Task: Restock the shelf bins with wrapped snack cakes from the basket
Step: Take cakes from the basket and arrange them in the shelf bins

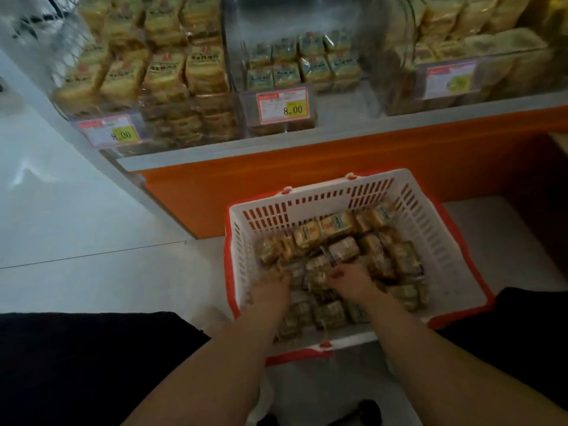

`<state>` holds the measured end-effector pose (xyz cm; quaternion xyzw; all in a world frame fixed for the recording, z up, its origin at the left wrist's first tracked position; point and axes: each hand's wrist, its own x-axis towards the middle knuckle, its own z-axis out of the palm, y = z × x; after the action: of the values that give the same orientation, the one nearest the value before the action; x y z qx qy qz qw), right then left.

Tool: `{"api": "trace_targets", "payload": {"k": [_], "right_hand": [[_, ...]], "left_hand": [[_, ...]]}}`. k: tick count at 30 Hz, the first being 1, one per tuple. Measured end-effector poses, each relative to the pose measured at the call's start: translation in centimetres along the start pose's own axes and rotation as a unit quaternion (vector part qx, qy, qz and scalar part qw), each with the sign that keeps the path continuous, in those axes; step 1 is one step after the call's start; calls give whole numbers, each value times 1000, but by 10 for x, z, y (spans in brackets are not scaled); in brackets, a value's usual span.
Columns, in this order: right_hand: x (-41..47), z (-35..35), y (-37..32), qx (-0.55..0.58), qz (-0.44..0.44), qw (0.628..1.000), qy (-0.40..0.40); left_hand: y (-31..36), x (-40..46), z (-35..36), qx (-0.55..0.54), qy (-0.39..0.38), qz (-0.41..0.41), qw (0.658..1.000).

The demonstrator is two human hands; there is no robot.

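Both of your hands are down inside the basket (pixel 424 229), a white slotted crate with red rim and handles, standing on the pale floor (pixel 92 272) directly in front of the orange shelf base (pixel 276 167).

Your left hand (pixel 270 292) lies among the wrapped snack cakes (pixel 338 250) at the basket's left side; its fingers are buried in the packets, so I cannot tell whether it grips anything. Your right hand (pixel 350 279) sits just beside it, near the middle of the load, fingers curled down onto the cakes and apparently pinching a wrapper, though blur prevents confirming which packet.

The cakes fill most of the basket floor in a loose, jumbled layer, some flat, some tilted on edge.

Above, on the shelf, three clear bins stand side by side. The left bin (pixel 147 72) is piled high with yellow-wrapped cakes. The middle bin (pixel 304 66) holds a lower stock, in neat rows towards its back. The right bin (pixel 461 56) is well filled. Each front carries a price tag (pixel 282 105); two read 8.00, while the third is too blurred to read.

Your dark-clothed knees flank the basket.
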<state>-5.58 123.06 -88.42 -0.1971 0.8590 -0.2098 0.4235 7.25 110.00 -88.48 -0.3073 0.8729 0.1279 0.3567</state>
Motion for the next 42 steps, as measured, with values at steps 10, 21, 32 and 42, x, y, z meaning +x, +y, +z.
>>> {"api": "trace_targets", "payload": {"k": [10,21,32,42], "right_hand": [[9,5,9,34,20,998,-43],[2,-10,-4,398,131,908,1],[-62,-41,-74,492,-17,867,-80],[-120,-65,-157,288,-229,918,149]], "left_hand": [[2,26,-3,79,-14,-9,997],[-2,0,-44,-477,1,-21,879],[-17,-69,-132,-574,-65,74,813],[-68,-131,-228,-400,29,107,910]]}}
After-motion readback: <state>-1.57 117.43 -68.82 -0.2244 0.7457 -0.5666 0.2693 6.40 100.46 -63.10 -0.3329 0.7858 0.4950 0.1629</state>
